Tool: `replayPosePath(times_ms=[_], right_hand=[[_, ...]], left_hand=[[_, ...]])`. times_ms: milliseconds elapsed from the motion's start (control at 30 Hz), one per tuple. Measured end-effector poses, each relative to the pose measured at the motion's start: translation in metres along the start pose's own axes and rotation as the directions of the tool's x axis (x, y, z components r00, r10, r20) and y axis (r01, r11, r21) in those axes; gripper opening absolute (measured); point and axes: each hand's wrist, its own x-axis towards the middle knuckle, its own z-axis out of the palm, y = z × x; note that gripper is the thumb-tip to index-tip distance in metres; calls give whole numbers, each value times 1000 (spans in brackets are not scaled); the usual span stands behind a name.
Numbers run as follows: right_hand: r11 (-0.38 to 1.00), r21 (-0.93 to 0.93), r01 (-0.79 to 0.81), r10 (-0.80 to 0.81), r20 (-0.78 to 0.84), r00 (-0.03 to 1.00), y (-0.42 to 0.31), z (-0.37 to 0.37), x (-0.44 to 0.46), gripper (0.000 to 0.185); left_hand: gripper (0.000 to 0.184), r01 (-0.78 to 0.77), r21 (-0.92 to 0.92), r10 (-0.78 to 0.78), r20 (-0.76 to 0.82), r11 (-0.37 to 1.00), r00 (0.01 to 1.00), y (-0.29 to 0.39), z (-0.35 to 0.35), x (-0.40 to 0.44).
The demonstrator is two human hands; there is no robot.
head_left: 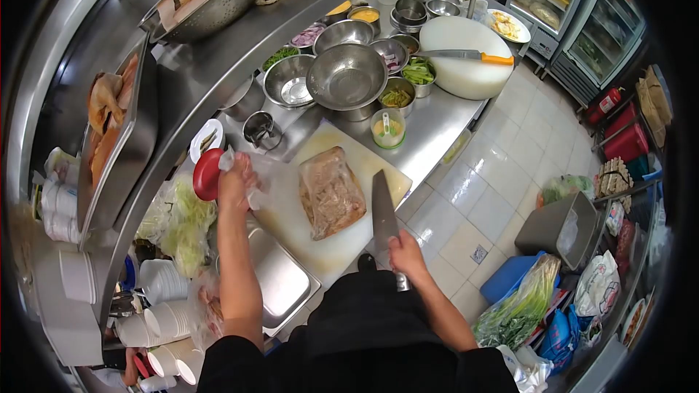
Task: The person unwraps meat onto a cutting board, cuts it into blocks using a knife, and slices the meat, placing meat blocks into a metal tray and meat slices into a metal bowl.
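On the white cutting board (284, 235) in front of me lies a block of pale brown meat (332, 195), apparently covered in clear plastic. My left hand (234, 183) is closed on a crumpled clear plastic bag (266, 176), left of the meat. Right beside that hand is a red round dish or lid (209, 175); whether the hand touches it I cannot tell. My right hand (409, 255) grips the handle of a large, broad knife (383, 211). Its blade points away from me over the board's right side, apart from the meat.
Steel bowls (346, 76), chopped vegetables and a small lidded tub (388, 129) crowd the counter behind the board. An orange-handled knife (466, 56) rests on a round white block (455, 80). A steel pan (280, 276) sits near-left, under a raised shelf (218, 91).
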Motion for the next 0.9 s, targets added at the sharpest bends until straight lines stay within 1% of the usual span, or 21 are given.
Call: replayPosePath(times_ms=[33, 100, 133, 167, 200, 233, 267, 333, 433, 467, 500, 567, 600, 633, 667, 733, 767, 800, 833, 867, 900], right_hand=[[981, 116, -153, 148, 56, 987, -34, -20, -18, 21], [992, 21, -122, 121, 37, 992, -45, -26, -22, 18], [976, -166, 139, -143, -16, 990, -42, -23, -21, 16], [855, -357, 376, -406, -12, 914, -42, -21, -20, 15], [822, -423, 382, -363, 128, 923, -54, -6, -21, 16], [812, -458, 361, -351, 111, 930, -64, 1, -26, 16], [827, -420, 375, -366, 104, 925, -65, 5, -23, 16], [838, -387, 385, -374, 105, 921, -59, 12, -20, 17], [901, -236, 363, -322, 195, 926, -57, 17, -16, 16], [994, -20, 106, -97, 271, 958, -62, 16, -21, 15], [968, 167, -186, 108, 392, 914, -65, 14, -25, 14], [959, 190, -210, 111, 431, 896, -55, -6, -33, 11], [937, 184, -297, 202, 408, 890, -51, -21, -40, 12], [906, 178, -384, 295, 385, 874, -50, -37, -47, 14], [912, 181, -367, 280, 379, 882, -61, -58, -56, 13], [917, 173, -359, 274, 382, 883, -67, -84, -60, 12], [962, 124, -242, 193, 314, 930, -66, -90, -57, 12], [991, 64, -116, 97, 250, 964, -67, -96, -51, 14], [993, 49, -109, 93, 259, 961, -63, -95, -39, 14], [995, -88, 44, -26, 194, 981, -54, -90, -22, 15], [955, -228, 191, -160, 148, 976, -55, -85, -9, 17]], left_hand=[[25, 7, 0, -7, -6, 1000, 1000, -3, -6, -11], [23, 43, -82, -39, 50, 996, 998, 10, -9, -31], [25, 78, -168, -68, 60, 983, 996, 18, -9, -36], [25, 80, -173, -72, 56, 982, 996, 29, 1, -45], [26, 19, -226, 12, 135, 974, 991, 44, 18, -56], [26, -39, -277, 100, 209, 960, 973, 59, 36, -68], [26, -46, -279, 106, 203, 959, 973, 72, 57, -77], [28, -87, -322, 201, 340, 943, 919, 87, 98, -99], [25, -92, -303, 219, 417, 948, 882, 106, 139, -129], [28, -85, -268, 186, 381, 960, 906, 106, 147, -137], [28, -87, -266, 187, 379, 960, 906, 101, 142, -141], [30, -145, -69, 160, 337, 987, 928, 79, 117, -143], [28, -157, -25, 158, 256, 987, 954, 61, 92, -135], [26, -99, -164, 133, 210, 981, 969, 49, 65, -130], [24, -45, -302, 98, 164, 952, 981, 38, 37, -126], [26, -184, -142, 151, -214, 973, 965, -5, -21, -111], [29, -238, -34, 206, -393, 971, 896, -35, -44, -99], [31, -155, 125, 191, -373, 980, 908, -56, -37, -103], [47, -2, 353, 137, -358, 936, 923, -89, -27, -100], [65, 134, 564, 83, -342, 815, 936, -122, -17, -97], [100, -32, 709, 380, -338, 704, 861, -187, -1, -89]])
